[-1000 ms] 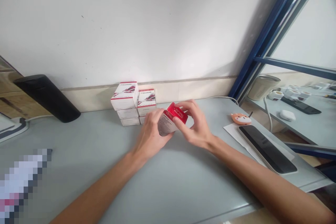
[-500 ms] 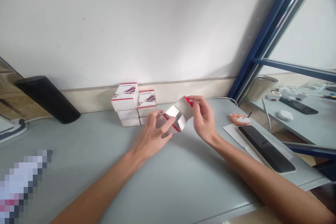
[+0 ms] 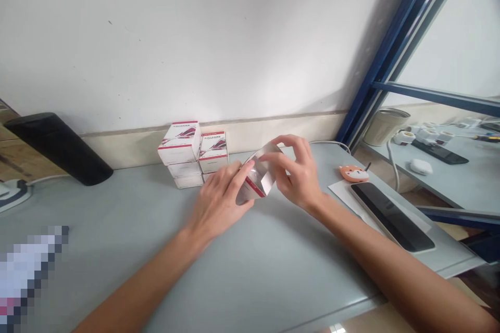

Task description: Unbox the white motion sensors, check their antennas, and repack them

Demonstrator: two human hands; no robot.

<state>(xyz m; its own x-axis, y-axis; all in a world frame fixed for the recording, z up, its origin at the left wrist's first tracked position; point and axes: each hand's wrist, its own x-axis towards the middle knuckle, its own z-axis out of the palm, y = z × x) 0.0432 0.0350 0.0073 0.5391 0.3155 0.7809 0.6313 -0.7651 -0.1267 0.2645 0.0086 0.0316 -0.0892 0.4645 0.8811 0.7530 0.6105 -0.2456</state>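
Between 2 hands (image 3: 214,195), 1 open box (image 3: 269,179) near 5 visible stacked boxes (image 3: 193,153)

Both bare forearms (image 3: 145,271) reach forward and inward; the left hand (image 3: 216,195) curls in a grip, the right hand (image 3: 299,174) bends its fingers (image 3: 291,140).

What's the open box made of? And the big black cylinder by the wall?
Open box: probably thin cardboard, smooth and printed outside, with thin, straight edges and a pale grey inside. Black cylinder: matte, maybe plastic or coated metal; its dull, even surface doesn't settle which.
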